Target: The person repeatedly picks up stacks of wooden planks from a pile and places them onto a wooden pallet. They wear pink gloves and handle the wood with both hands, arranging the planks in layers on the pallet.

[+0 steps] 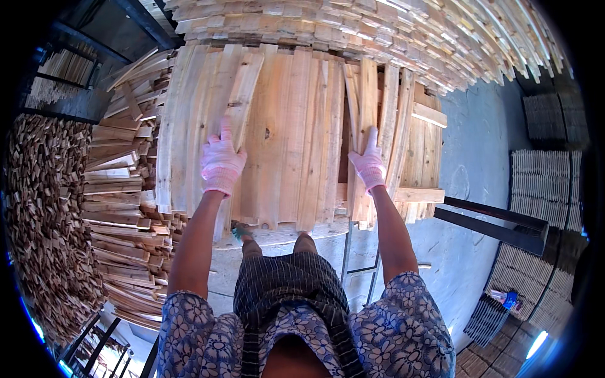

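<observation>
My left hand (224,165), in a pink-white work glove, is closed over a tilted wooden plank (245,88), with the thumb at its right edge and the fingers at its left. The plank lies slantwise across a layer of side-by-side boards (277,135). Further right, my right hand (369,162), gloved alike, grips another plank (368,94) between thumb and fingers. Left of that plank runs a dark gap in the layer, and a thin leaning strip (351,91) stands by it. The undersides of both grips are hidden.
A tall stack of boards (340,28) rises behind. Loose planks (116,186) pile up at the left, beside a mass of stacked wood ends (47,214). Dark metal bars (491,217) stick out at the right. Board stacks (545,179) line the far right, past the grey floor (469,151).
</observation>
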`<action>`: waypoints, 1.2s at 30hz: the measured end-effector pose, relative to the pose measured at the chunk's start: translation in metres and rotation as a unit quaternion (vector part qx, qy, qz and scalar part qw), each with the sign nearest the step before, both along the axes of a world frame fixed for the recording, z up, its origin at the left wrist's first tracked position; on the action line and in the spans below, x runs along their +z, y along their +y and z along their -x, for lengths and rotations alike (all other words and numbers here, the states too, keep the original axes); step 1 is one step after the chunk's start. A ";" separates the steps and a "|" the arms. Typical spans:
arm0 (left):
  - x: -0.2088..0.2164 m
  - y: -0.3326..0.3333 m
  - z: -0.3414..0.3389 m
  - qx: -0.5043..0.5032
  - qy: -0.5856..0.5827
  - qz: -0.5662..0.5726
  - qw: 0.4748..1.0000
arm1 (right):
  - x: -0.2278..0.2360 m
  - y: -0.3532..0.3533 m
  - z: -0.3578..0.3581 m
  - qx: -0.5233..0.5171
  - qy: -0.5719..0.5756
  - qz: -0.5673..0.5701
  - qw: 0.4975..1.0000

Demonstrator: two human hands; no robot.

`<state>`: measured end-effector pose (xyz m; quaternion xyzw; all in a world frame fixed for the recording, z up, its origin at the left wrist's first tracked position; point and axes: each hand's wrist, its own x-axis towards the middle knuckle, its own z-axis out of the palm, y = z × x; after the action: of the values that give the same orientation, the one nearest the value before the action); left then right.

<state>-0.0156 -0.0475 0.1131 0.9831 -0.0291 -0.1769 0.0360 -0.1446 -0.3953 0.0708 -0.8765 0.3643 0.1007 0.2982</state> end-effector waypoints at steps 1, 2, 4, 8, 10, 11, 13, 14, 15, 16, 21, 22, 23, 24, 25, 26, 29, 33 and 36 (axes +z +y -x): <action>0.000 0.000 0.000 0.000 -0.002 -0.001 1.000 | -0.003 0.003 -0.001 -0.006 -0.002 0.004 1.000; 0.000 0.001 0.002 -0.001 -0.004 -0.001 1.000 | -0.008 0.005 -0.001 -0.014 -0.005 0.009 1.000; -0.002 -0.005 0.003 -0.011 -0.006 0.004 1.000 | -0.017 -0.005 0.008 -0.068 -0.055 -0.103 0.991; -0.011 0.003 0.009 -0.004 -0.039 -0.003 0.999 | 0.012 0.073 -0.022 -0.034 0.033 0.041 0.998; -0.019 0.004 0.008 -0.025 -0.083 -0.001 0.996 | 0.014 0.070 -0.020 -0.026 0.031 0.042 0.998; -0.024 0.006 0.008 -0.027 -0.074 0.000 0.997 | 0.016 0.072 -0.019 -0.028 0.043 0.040 0.998; -0.022 0.003 0.004 -0.029 -0.067 0.008 0.997 | 0.026 0.069 -0.020 -0.033 0.054 0.042 0.997; -0.022 0.002 0.005 -0.029 -0.058 0.019 0.998 | 0.026 0.064 -0.016 -0.035 0.051 0.030 0.998; -0.021 0.003 0.004 -0.027 -0.058 0.022 0.998 | 0.035 0.055 -0.012 -0.028 0.028 0.013 0.999; -0.022 0.006 0.003 -0.022 -0.057 0.022 0.998 | 0.041 0.048 -0.006 -0.016 0.007 -0.006 1.000; -0.020 0.012 0.004 -0.001 -0.058 0.013 0.998 | 0.067 -0.030 0.035 -0.061 -0.013 0.051 0.997; -0.022 0.014 0.007 0.002 -0.058 0.014 0.998 | 0.078 -0.047 0.030 -0.115 0.039 0.042 0.992; -0.021 0.007 0.006 -0.005 -0.060 0.023 0.998 | 0.045 -0.080 0.043 -0.089 -0.011 0.098 0.991; -0.022 0.003 0.005 -0.009 -0.062 0.023 0.998 | 0.016 -0.099 0.049 -0.081 0.008 0.108 0.991; -0.025 0.000 0.004 -0.010 -0.065 0.022 0.998 | -0.003 -0.114 0.051 -0.071 0.026 0.118 0.990; -0.025 0.001 0.001 -0.011 -0.068 0.017 0.997 | -0.014 -0.125 0.050 -0.070 -0.014 0.085 0.994; -0.021 0.002 0.004 -0.014 -0.064 0.038 0.997 | -0.018 -0.136 0.062 -0.055 -0.076 -0.010 0.996; -0.023 0.002 0.000 0.015 -0.054 0.025 0.998 | -0.003 -0.147 0.066 -0.062 -0.218 -0.169 0.959; -0.022 0.008 0.008 0.018 -0.044 0.025 0.999 | -0.004 -0.103 0.077 -0.097 -0.316 -0.279 0.902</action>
<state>-0.0237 -0.0398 0.0916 0.9891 -0.0173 -0.1320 0.0624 -0.2212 -0.4986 0.0666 -0.7034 0.2911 -0.1130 0.6385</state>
